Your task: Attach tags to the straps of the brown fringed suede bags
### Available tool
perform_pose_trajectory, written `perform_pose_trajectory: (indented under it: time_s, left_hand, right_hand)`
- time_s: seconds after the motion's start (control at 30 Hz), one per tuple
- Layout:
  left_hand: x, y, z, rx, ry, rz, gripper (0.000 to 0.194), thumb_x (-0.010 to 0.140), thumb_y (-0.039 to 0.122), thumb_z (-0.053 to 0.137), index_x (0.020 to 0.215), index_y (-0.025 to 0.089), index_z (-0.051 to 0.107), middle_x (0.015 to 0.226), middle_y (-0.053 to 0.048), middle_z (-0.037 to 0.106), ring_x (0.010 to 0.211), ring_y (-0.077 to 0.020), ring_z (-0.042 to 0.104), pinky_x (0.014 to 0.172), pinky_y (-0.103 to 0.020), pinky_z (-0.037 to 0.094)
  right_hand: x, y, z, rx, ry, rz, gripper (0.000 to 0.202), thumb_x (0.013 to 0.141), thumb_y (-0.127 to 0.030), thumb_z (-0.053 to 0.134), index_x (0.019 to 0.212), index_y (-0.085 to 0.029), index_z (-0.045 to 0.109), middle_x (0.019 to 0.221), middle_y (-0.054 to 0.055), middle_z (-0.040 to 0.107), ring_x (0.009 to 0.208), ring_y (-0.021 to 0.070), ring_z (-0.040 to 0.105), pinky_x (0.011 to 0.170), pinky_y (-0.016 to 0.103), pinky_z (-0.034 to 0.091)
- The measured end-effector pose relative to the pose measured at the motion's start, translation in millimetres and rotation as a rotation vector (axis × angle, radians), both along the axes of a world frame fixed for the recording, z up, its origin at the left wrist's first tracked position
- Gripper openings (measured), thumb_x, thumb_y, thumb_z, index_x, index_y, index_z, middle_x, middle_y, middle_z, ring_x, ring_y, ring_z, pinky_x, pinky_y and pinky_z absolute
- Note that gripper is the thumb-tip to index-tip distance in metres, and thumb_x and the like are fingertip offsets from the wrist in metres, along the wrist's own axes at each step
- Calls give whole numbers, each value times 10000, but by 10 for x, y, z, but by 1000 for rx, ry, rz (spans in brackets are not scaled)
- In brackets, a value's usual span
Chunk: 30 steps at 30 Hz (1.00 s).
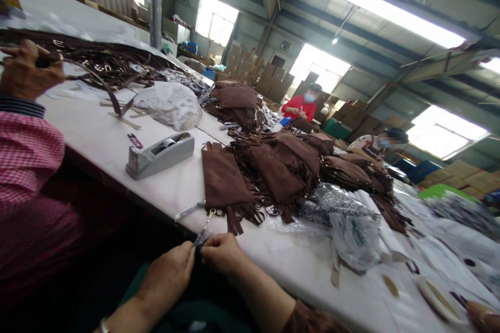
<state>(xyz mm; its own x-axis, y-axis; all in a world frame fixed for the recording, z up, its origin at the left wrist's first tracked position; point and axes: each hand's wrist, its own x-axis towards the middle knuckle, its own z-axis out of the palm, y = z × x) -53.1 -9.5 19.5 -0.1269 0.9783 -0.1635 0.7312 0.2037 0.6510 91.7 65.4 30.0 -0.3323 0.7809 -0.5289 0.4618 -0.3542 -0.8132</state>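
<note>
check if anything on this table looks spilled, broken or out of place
Nothing looks clearly spilled or broken. The brown fringed bags lie in uneven, overlapping heaps, and one brown strap trails out of its pile, but that reads as ordinary work clutter.

Person at left edge (27,166) cut off; distant faces blurred.

We have a bare strip of white table (172,190) between the grey tape dispenser (161,155) and the nearest fringed brown bag (226,177) — open from above. Beyond, heaped bags (287,166) block us; rightward, a clear plastic bag (357,237) stands in the way.
</note>
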Motion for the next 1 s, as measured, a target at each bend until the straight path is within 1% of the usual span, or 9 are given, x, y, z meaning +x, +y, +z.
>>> perform_pose_trajectory:
  time_s: [0.13,0.23,0.33,0.4,0.5,0.6,0.73,0.9,1.0]
  left_hand:
    - [4,20,10,11,-102,-2,322,961,290,302,744,218,528,714,-63,625,658,-207,580,630,-318,333]
    - [25,39,28,38,-284,35,332,935,360,356,678,216,508,639,-30,565,599,-181,526,581,-298,343]
    - [60,54,27,-93,-600,130,396,867,567,427,694,220,507,523,42,445,441,-134,391,446,-263,311]
    - [72,61,25,-189,-763,188,491,785,701,472,742,215,524,497,74,412,380,-106,328,389,-245,295]
    - [56,63,46,-263,-955,246,585,680,777,585,783,202,550,521,90,423,371,-68,299,370,-208,286]
    - [30,51,79,-316,-1156,292,571,653,712,703,830,184,575,558,98,434,399,-38,289,379,-163,265]
    - [28,45,88,-393,-1385,381,495,643,552,813,855,168,583,572,111,417,409,-13,289,390,-129,257]
    - [44,53,76,-485,-1655,485,204,866,320,683,837,146,580,536,119,342,365,-2,284,382,-111,221]
    - [80,35,99,-519,-1732,480,189,915,294,625,810,145,575,516,121,314,340,-3,271,369,-114,209]
  right_hand:
    - [-18,-16,-85,11,55,-48,108,676,-121,594,594,-154,657,444,-56,531,385,65,384,411,203,260]
    - [-30,-30,-88,-5,111,-65,102,668,-126,591,601,-151,663,449,-56,529,392,64,388,419,204,257]
    - [-32,-46,-49,-39,195,-58,93,660,-150,596,618,-149,679,446,-61,511,392,60,366,429,213,233]
    - [-32,-53,-29,-72,254,-52,83,651,-183,615,627,-147,687,438,-65,493,394,57,341,436,221,215]
    - [-32,-54,-47,-103,339,-54,123,629,-259,673,649,-142,703,451,-62,489,408,55,327,447,229,204]
    - [-25,-49,-107,-106,393,-80,231,609,-355,747,669,-134,715,480,-51,506,428,58,348,460,230,218]
    - [-3,-59,-150,-91,474,-107,355,601,-443,824,706,-117,729,522,-31,538,458,57,362,484,226,229]
    - [4,-99,-163,-67,588,-133,442,611,-518,863,737,-116,730,587,-8,579,515,74,416,527,217,290]
    - [-45,-116,-189,-103,653,-183,426,578,-482,886,725,-122,712,614,-1,597,555,94,477,563,219,345]
